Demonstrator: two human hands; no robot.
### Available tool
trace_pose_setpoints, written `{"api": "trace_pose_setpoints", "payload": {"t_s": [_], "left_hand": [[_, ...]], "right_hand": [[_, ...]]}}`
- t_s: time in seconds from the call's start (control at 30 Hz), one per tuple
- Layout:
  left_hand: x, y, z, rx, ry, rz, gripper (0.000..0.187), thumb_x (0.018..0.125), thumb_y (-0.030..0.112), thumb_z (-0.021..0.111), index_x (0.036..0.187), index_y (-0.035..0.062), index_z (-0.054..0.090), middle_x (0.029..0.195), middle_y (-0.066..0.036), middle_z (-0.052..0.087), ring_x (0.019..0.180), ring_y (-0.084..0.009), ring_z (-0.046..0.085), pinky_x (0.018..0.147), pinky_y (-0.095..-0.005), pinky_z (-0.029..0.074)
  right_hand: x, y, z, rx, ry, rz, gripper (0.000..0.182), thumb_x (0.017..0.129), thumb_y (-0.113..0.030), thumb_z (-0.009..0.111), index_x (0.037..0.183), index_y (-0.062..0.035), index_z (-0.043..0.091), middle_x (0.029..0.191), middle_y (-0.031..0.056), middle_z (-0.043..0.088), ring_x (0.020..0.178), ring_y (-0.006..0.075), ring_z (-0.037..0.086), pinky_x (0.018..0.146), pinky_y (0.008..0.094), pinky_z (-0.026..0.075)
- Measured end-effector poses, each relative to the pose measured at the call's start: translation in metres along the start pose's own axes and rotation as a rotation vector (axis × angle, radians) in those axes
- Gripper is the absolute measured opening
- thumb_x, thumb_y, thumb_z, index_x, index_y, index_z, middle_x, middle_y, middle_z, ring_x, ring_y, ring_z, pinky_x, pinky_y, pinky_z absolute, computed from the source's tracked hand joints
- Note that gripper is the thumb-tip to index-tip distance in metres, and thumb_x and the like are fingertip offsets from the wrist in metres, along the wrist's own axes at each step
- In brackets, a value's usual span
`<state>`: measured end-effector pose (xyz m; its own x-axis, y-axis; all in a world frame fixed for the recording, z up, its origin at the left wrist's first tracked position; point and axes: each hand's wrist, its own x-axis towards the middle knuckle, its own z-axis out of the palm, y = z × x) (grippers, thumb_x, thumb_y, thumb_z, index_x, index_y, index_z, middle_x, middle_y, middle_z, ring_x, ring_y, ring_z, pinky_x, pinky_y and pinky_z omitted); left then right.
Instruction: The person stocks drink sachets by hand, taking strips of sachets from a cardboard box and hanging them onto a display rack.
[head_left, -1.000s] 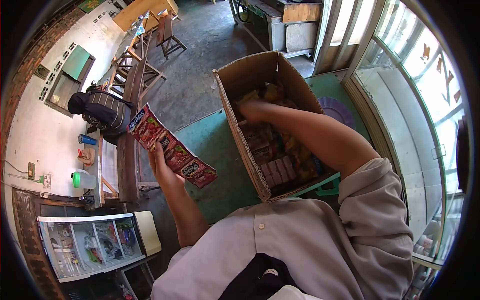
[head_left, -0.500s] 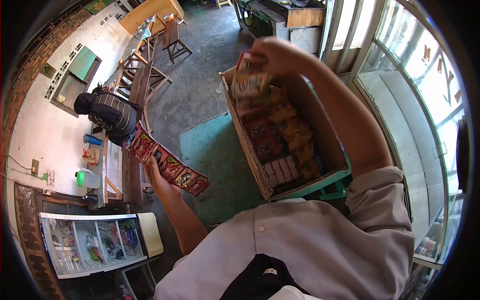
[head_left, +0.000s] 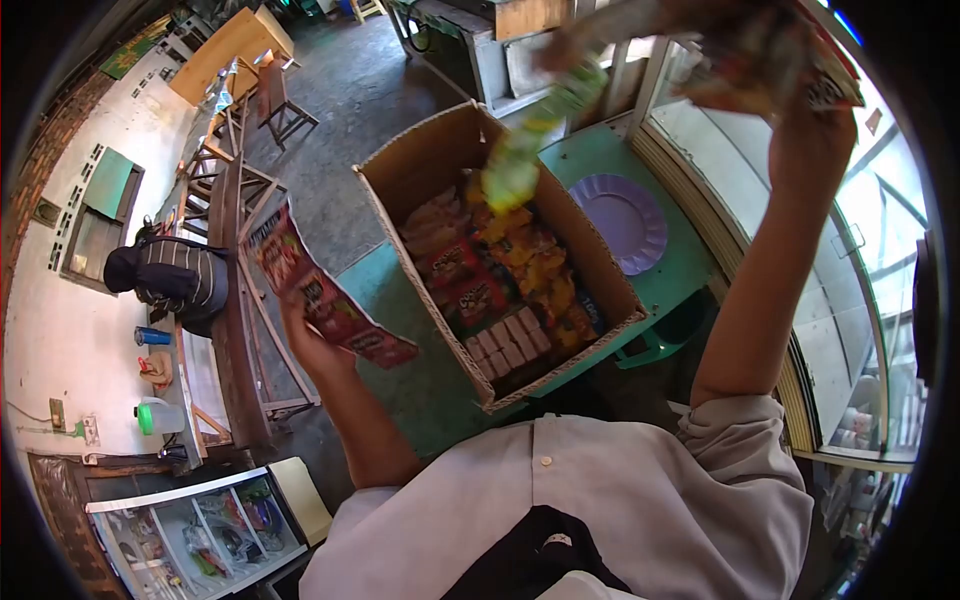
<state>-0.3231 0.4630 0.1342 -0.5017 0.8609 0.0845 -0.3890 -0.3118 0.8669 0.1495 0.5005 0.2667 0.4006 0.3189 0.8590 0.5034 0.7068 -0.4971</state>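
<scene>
My left hand (head_left: 320, 345) grips a strip of red sachets (head_left: 330, 300) left of the cardboard box (head_left: 430, 140). Raised high at the upper right, my right hand (head_left: 815, 155) is closed on a strip of sachets (head_left: 750, 75), blurred by motion. A green-and-yellow length of packets (head_left: 535, 150) trails from that side over the box. Inside the box lie red packets (head_left: 480, 298), yellow-orange packets (head_left: 530, 250) and a block of small pale pink packs (head_left: 510, 345).
The box stands on a green table (head_left: 665, 290), beside a purple scalloped plate (head_left: 620, 222). A glass display case (head_left: 790, 220) is at the right. A person (head_left: 180, 270) is by the long bench at left. An open-topped freezer (head_left: 205, 535) stands lower left.
My right hand has risen from over the box to the upper right, lifting the sachets and bringing the green-and-yellow packets into view. My left hand still holds its red strip.
</scene>
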Motion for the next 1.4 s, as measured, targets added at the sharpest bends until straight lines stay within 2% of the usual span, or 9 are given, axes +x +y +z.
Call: {"api": "trace_pose_setpoints", "payload": {"t_s": [0.27, 0.43, 0.63, 0.77, 0.83, 1.03, 1.17, 1.27, 1.4], "left_hand": [[-0.03, 0.043, 0.152, 0.209, -0.817, 0.406, 0.039, 0.09, 0.01, 0.061, 0.127, 0.0026, 0.05, 0.111, -0.008, 0.062, 0.095, -0.0163, 0.063, 0.078, -0.0299, 0.052], [-0.082, 0.023, 0.231, 0.274, -1.181, 0.534, 0.036, 0.081, 0.029, 0.073, 0.109, 0.0074, 0.066, 0.097, -0.008, 0.066, 0.081, -0.016, 0.066, 0.061, -0.0281, 0.053], [-0.058, 0.025, 0.225, 0.509, -1.43, -0.093, 0.041, 0.094, 0.041, 0.053, 0.115, 0.0059, 0.062, 0.099, -0.005, 0.066, 0.09, -0.0164, 0.064, 0.069, -0.0286, 0.053], [0.019, -0.031, 0.181, 1.436, -1.728, 0.181, 0.039, 0.092, 0.04, 0.049, 0.105, 0.0086, 0.067, 0.097, -0.01, 0.068, 0.085, -0.0241, 0.064, 0.074, -0.0357, 0.051], [0.032, -0.052, 0.167, 1.93, -1.867, -0.166, 0.048, 0.086, 0.046, 0.052, 0.104, 0.0052, 0.069, 0.108, -0.015, 0.065, 0.101, -0.0269, 0.06, 0.09, -0.0358, 0.045], [0.015, -0.053, 0.164, 2.31, -2.069, 0.371, 0.062, 0.077, 0.055, 0.059, 0.122, 0.0128, 0.062, 0.125, -0.014, 0.058, 0.119, -0.0246, 0.05, 0.105, -0.0357, 0.033], [0.083, -0.165, 0.085, 2.228, -1.955, 0.858, 0.112, 0.061, 0.066, 0.063, 0.145, 0.0021, 0.026, 0.153, -0.023, 0.011, 0.143, -0.0343, 0.003, 0.116, -0.0372, 0.004], [0.022, -0.098, 0.159, 2.53, -2.185, 0.396, 0.098, 0.067, 0.055, 0.061, 0.148, 0.0129, 0.024, 0.155, -0.018, 0.006, 0.143, -0.0333, -0.003, 0.116, -0.0442, -0.002], [0.023, -0.114, 0.159, 2.732, -2.09, 0.685, 0.093, 0.073, 0.057, 0.056, 0.149, 0.0161, 0.021, 0.156, -0.017, 0.001, 0.142, -0.0368, -0.011, 0.116, -0.0444, -0.003]], "right_hand": [[-0.006, -0.043, -0.064, 0.098, -0.371, 0.435, 0.033, 0.082, -0.021, 0.07, 0.106, 0.0001, 0.063, 0.092, 0.0076, 0.068, 0.081, 0.0157, 0.066, 0.071, 0.0295, 0.052], [-0.055, -0.079, -0.028, 0.316, -0.773, 0.285, 0.036, 0.071, 0.003, 0.076, 0.104, 0.0014, 0.062, 0.095, 0.0062, 0.068, 0.086, 0.0114, 0.064, 0.077, 0.0251, 0.052], [-0.049, -0.078, -0.083, 0.027, -0.622, 0.369, 0.036, 0.073, -0.004, 0.077, 0.106, 0.0048, 0.064, 0.094, 0.0111, 0.068, 0.081, 0.0161, 0.066, 0.07, 0.0267, 0.055], [-0.044, -0.072, -0.132, -0.178, -0.354, 0.352, 0.04, 0.071, -0.006, 0.077, 0.107, 0.0057, 0.063, 0.09, 0.0083, 0.067, 0.075, 0.0143, 0.064, 0.066, 0.0238, 0.053], [-0.051, -0.065, -0.158, -0.212, -0.275, 0.328, 0.04, 0.071, -0.007, 0.076, 0.107, 0.0053, 0.063, 0.089, 0.0072, 0.066, 0.072, 0.0123, 0.062, 0.062, 0.0219, 0.051], [-0.081, -0.06, -0.209, -0.296, -0.053, 0.421, 0.029, 0.077, -0.003, 0.07, 0.105, 0.0032, 0.064, 0.085, 0.0054, 0.066, 0.07, 0.0091, 0.06, 0.057, 0.0212, 0.048], [-0.11, -0.072, -0.224, -0.37, -0.047, 0.441, 0.027, 0.076, 0.004, 0.069, 0.102, 0.0002, 0.065, 0.084, 0.0038, 0.066, 0.069, 0.0079, 0.059, 0.056, 0.02, 0.047], [-0.13, -0.095, -0.25, -0.366, -0.026, 0.515, 0.027, 0.077, 0.006, 0.067, 0.103, 0.0006, 0.064, 0.093, 0.0048, 0.066, 0.08, 0.0102, 0.06, 0.068, 0.0226, 0.05], [-0.148, -0.15, -0.296, -0.412, 0.051, 0.545, 0.024, 0.08, 0.003, 0.067, 0.103, 0.0009, 0.061, 0.097, 0.0041, 0.065, 0.086, 0.0099, 0.059, 0.075, 0.0238, 0.05]]}}
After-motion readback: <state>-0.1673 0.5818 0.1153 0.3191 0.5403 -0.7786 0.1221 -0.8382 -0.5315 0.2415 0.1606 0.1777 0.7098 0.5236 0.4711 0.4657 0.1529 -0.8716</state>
